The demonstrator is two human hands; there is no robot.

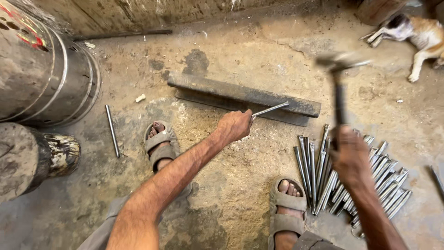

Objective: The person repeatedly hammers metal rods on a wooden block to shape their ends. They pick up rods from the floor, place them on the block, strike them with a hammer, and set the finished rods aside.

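A thin grey steel rod (270,109) lies on the dark iron rail (245,95), gripped by the left hand (235,125); the right hand (350,155) grips a raised hammer (340,62), so a square strike looks due.

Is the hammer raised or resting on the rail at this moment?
Raised. The right hand holds the hammer up, its head blurred above the floor, clear of the steel rail, where the left hand holds a thin rod.

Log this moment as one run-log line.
left hand: holds rod on iron bar | right hand: hammer raised | rod pile by right foot
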